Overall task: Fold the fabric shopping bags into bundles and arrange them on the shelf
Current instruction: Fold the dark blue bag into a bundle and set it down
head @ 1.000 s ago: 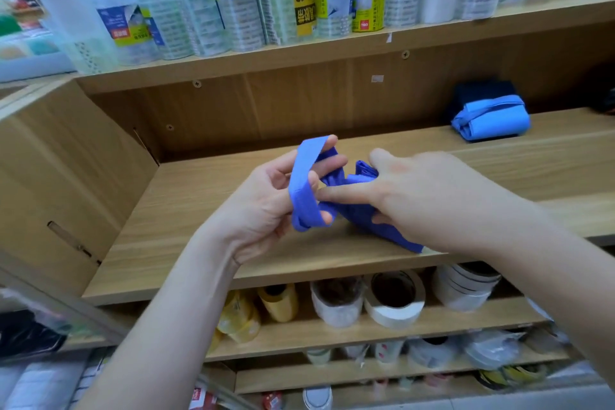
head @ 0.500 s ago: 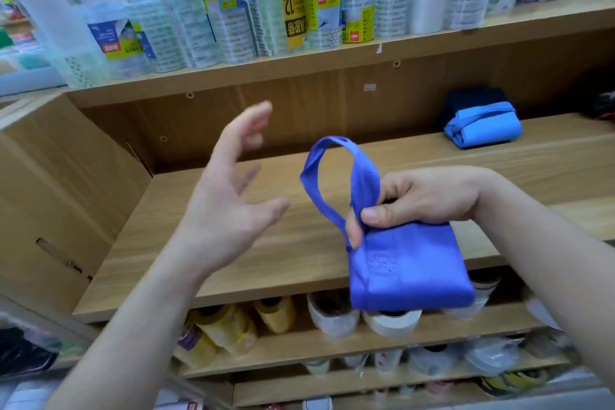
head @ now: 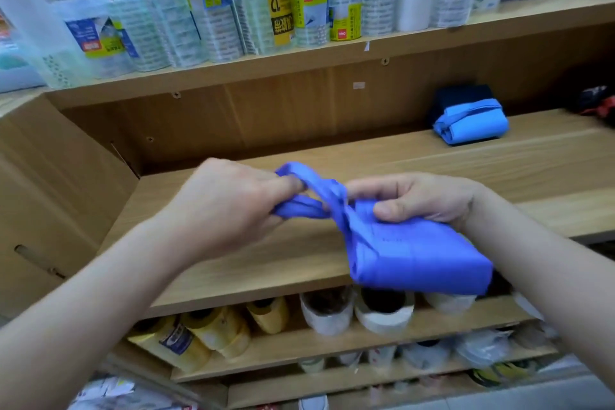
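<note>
The left hand (head: 229,206) is clenched round the strap (head: 299,208) of a violet-blue bag (head: 416,256), fingers curled over the looped band and drawing it out to the left. The right hand (head: 422,200) grasps the folded bag itself, thumb pressed on its top face and fingers curled behind its upper edge. The folded body hangs down below and in front of that hand. The strap runs between the two hands and seems to cross over the bag's near corner just beside the right thumb, though motion blur makes the wrap hard to read.

Both hands and the bag are held above the front part of the wooden shelf (head: 233,260), not resting on it. Well beyond the right hand, at the back of the shelf, lies a blue bundle (head: 471,123) with a dark bundle (head: 462,95) touching it behind. Tape rolls (head: 382,309) sit on the level below the hands, and packs (head: 213,10) stand on the level above.
</note>
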